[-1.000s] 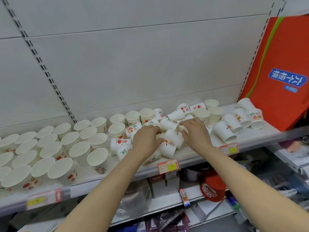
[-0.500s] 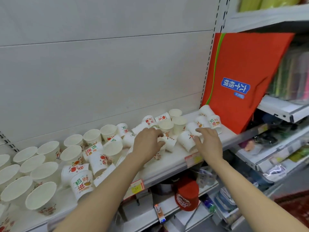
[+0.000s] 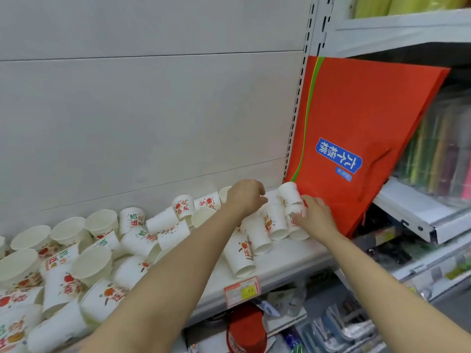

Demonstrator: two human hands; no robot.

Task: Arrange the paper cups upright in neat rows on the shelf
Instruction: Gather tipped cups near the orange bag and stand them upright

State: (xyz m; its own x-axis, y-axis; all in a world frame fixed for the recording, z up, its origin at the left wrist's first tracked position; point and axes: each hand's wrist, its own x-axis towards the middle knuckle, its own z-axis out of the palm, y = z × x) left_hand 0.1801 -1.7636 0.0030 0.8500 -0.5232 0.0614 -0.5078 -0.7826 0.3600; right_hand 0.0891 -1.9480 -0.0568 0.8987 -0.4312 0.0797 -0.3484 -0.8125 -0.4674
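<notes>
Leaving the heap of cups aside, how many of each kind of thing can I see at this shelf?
Hands: 2, the left hand and the right hand
Orange bag: 1
Price label on the shelf edge: 1
Total: 4
The paper cups overlap too much to count.

Paper cups (image 3: pixel 257 238) under my hands — matt white, red and green print. Shelf (image 3: pixel 285 263) painted metal, smooth, pale grey. Back panel (image 3: pixel 153 110) same smooth matt finish. Red bag (image 3: pixel 356 118) beside cups — cloth-like, matt, faintly textured.
</notes>
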